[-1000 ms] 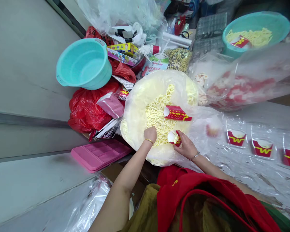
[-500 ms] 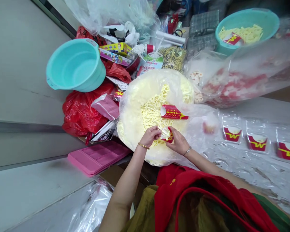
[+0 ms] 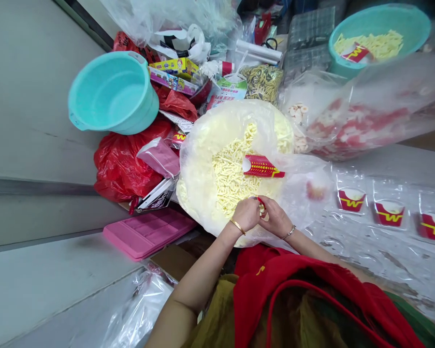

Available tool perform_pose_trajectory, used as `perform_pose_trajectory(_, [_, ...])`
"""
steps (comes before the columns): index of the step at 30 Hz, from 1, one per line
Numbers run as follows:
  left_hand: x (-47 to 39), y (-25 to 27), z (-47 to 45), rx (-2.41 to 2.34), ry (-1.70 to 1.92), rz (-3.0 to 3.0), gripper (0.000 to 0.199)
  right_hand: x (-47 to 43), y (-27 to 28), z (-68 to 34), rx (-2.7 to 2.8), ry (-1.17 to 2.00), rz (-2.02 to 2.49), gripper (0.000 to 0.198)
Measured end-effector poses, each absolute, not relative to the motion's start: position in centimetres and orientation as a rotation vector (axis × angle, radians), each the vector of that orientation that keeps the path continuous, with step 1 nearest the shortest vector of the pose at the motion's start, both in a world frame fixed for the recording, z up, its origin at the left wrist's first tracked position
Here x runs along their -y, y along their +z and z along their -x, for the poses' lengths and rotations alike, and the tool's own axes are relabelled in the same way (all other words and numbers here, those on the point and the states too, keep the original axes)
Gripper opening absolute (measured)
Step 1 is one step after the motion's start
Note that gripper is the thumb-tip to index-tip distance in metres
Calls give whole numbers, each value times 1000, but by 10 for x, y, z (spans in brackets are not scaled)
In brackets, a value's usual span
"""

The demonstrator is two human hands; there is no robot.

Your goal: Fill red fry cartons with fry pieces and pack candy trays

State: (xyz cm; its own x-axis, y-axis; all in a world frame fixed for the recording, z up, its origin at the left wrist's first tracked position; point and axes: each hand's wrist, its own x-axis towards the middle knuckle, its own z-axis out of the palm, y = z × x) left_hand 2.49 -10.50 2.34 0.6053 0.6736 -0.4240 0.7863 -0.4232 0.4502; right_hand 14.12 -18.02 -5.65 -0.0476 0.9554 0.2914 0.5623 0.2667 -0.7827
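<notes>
My right hand (image 3: 276,219) is closed around a small red carton (image 3: 262,207), of which only an edge shows between the hands. My left hand (image 3: 247,214) is pressed up against that carton with its fingers curled in; what they hold is hidden. Both hands are over the near edge of a large clear bag (image 3: 199,159) full of pale yellow fry-shaped sticks (image 3: 232,176). A flat red carton with yellow marks (image 3: 263,166) lies on the sticks, just beyond my hands.
To the right, filled red cartons (image 3: 351,200) sit in clear plastic trays (image 3: 379,251). A turquoise tub (image 3: 110,92) stands at left; another tub (image 3: 416,29) with sticks is back right. A bag of red-and-white pieces (image 3: 362,121), a red bag (image 3: 126,166) and pink trays (image 3: 148,232) lie around.
My left hand has moved right and in against the carton, covering most of it and the pale pieces seen there. The right hand has shifted slightly right and nearer my body.
</notes>
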Motion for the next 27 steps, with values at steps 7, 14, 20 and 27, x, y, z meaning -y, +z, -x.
perform_pose_trajectory(7, [66,-7,-2,-1517,93,-1982,22,184,-66,-155,1592,646,1539,68])
perform_pose_trajectory(14, [27,-49,1,-1960,25,-1784,21,184,-63,-151,1561,666,1563,68])
perform_pose_trajectory(20, [42,-23,20,-1877,408,-1952,13,182,-61,-153,1576,670,1600,68])
perform_pose_trajectory(27, [108,43,-9,-1347,187,-2298,16,183,-49,-145,1601,669,1526,69])
